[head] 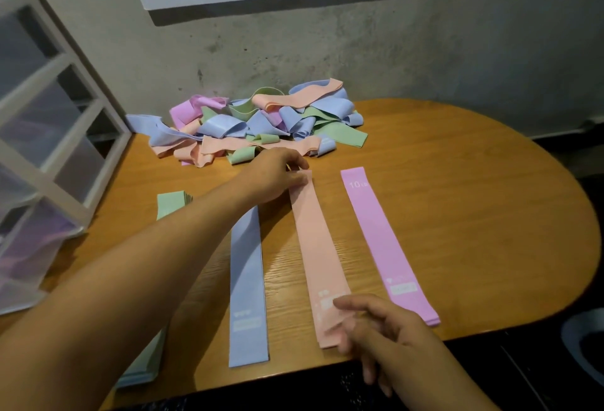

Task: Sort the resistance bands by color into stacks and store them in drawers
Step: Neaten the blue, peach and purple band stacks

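Flat stacks of bands lie side by side on the wooden table (457, 214): a green stack (170, 203) mostly hidden under my left forearm, a blue stack (246, 289), a peach stack (318, 253) and a pink stack (385, 244). My left hand (277, 175) pinches the far end of the top peach band. My right hand (376, 325) rests with loose fingers on the near end of the peach stack. A mixed pile of unsorted bands (255, 123) sits at the back by the wall.
A white drawer unit (49, 136) with translucent drawers stands at the left edge of the table. The table's rounded right side and near edge drop to a dark floor. A grey wall runs behind the pile.
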